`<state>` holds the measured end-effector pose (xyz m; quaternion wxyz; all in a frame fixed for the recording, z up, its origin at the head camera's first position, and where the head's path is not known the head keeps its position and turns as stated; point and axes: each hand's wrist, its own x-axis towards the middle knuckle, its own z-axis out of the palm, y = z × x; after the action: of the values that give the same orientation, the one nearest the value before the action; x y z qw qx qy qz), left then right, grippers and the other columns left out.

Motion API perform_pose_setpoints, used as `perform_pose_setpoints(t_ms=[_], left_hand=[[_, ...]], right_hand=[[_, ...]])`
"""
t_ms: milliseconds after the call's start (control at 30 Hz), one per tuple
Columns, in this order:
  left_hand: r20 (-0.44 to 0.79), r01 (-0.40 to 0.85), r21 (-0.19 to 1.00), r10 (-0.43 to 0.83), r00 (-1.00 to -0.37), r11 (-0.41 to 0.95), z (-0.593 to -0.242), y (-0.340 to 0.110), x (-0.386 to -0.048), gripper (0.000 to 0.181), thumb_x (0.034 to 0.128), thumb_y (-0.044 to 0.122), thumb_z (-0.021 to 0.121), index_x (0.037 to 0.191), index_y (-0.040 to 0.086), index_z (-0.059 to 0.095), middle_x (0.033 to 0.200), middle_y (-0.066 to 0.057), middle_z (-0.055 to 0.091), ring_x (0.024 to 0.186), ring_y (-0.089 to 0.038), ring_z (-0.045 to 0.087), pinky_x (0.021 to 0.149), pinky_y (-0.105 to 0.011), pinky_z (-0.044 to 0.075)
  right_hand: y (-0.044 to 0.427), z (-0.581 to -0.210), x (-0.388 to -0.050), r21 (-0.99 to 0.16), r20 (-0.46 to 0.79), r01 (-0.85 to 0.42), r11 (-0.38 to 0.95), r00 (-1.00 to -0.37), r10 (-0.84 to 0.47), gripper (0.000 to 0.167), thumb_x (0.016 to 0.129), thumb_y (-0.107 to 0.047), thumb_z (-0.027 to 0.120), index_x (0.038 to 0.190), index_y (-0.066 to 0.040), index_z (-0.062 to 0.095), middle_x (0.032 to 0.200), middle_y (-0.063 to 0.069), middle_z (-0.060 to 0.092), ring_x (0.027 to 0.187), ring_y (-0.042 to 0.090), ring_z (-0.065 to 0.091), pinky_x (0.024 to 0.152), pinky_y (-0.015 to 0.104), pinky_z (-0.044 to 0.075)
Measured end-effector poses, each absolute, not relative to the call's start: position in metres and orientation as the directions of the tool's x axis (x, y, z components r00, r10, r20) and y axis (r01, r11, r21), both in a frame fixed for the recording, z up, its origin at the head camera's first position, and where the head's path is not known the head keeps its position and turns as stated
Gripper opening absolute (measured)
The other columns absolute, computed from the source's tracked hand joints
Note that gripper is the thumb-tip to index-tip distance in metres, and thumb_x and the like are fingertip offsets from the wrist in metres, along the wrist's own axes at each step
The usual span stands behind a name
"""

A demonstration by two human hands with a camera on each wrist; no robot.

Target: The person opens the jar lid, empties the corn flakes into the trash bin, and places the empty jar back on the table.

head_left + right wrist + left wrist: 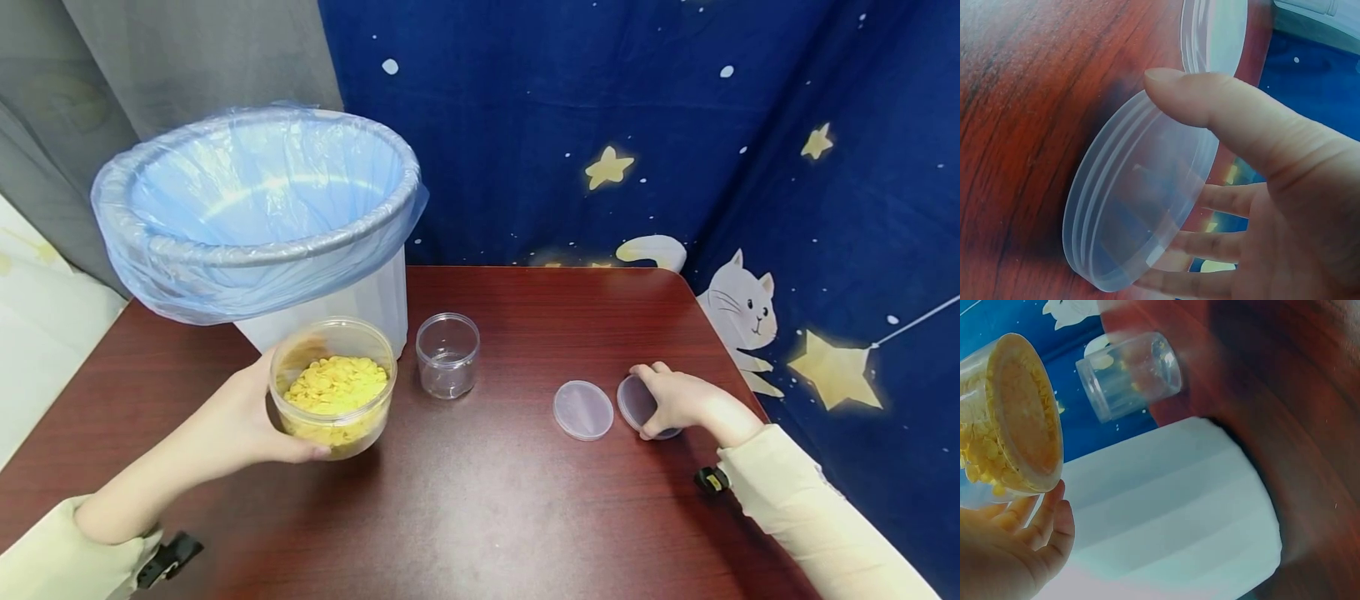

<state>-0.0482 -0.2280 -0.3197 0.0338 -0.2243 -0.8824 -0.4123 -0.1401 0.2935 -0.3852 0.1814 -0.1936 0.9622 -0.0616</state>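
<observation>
Head view: your left hand clamps the tub of yellow pieces above the counter, your right hand pinches a clear lid beside a second lid (lid-pickup step, I'd guess), so next likely needs a steady lift.

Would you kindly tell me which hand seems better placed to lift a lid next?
The right hand, I think: its fingers grip one clear lid, with a second lid beside it, whereas the left hand holds the jar of yellow pieces.
</observation>
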Motion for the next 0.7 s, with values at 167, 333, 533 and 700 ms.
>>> perform_pose_setpoints(t_ms=[167,333,533,700], left_hand=[[0.272,0.431,0.681,0.343,-0.899,0.592,-0.312,-0.236,-0.045,0.112,0.0503,0.021,0.096,0.144,0.023,0.036,0.127,-0.001,0.053,0.110,-0.004,0.045,0.089,-0.010,0.028],[0.274,0.422,0.667,0.325,-0.905,0.614,-0.307,-0.243,-0.042,0.110,0.0516,0.021,0.096,0.144,0.020,0.036,0.127,-0.002,0.052,0.110,-0.001,0.044,0.088,-0.009,0.027],[0.276,0.401,0.660,0.291,-0.916,0.635,-0.303,-0.251,-0.040,0.112,0.0500,0.019,0.096,0.144,0.025,0.036,0.126,0.002,0.051,0.109,-0.002,0.044,0.087,-0.009,0.027],[0.280,0.389,0.651,0.271,-0.921,0.652,-0.298,-0.257,-0.039,0.112,0.0498,0.019,0.096,0.144,0.025,0.036,0.126,0.002,0.052,0.108,-0.001,0.043,0.085,-0.008,0.026]], right_hand=[[0.293,-0.387,-0.139,-0.172,-0.316,-0.363,0.916,-0.860,-0.400,0.094,0.055,-0.033,0.087,0.131,0.003,0.045,0.113,0.022,0.050,0.085,0.034,0.058,0.071,0.048,0.047],[0.293,-0.390,-0.138,-0.153,-0.306,-0.365,0.919,-0.866,-0.395,0.094,0.056,-0.034,0.088,0.131,0.002,0.045,0.114,0.023,0.050,0.089,0.038,0.057,0.072,0.051,0.047],[0.293,-0.391,-0.139,-0.141,-0.308,-0.357,0.923,-0.870,-0.384,0.095,0.056,-0.035,0.088,0.132,0.002,0.045,0.113,0.023,0.051,0.091,0.040,0.057,0.073,0.052,0.047],[0.292,-0.391,-0.140,-0.142,-0.314,-0.349,0.926,-0.872,-0.376,0.096,0.056,-0.036,0.089,0.133,0.001,0.044,0.113,0.022,0.050,0.091,0.039,0.057,0.073,0.052,0.047]])
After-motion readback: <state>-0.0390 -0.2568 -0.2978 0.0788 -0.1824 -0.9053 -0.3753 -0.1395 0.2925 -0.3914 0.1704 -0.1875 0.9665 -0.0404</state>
